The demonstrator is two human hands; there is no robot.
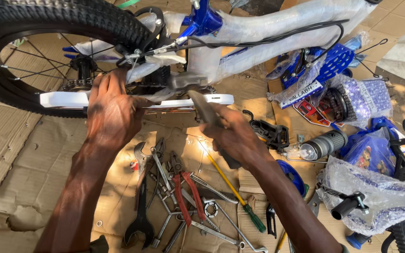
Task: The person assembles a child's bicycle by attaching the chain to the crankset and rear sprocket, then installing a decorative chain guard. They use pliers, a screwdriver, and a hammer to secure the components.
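Note:
A blue bicycle frame [206, 21] wrapped in clear plastic lies across brown cardboard, its black rear wheel [62, 18] at the upper left. My left hand [111, 110] presses on the white chain guard [64, 99] near the sprocket. My right hand [233, 136] grips a grey metal wrench [201, 107] whose head sits at the crank area beside the guard's right end [216, 99]. What the wrench head engages is hidden.
Several hand tools lie below my hands: red-handled pliers [186, 194], spanners [140, 220], a yellow and green screwdriver [237, 199]. Bagged bicycle parts, a black pedal [273, 133], a grey grip [324, 144] and a blue carrier [333, 61] crowd the right side.

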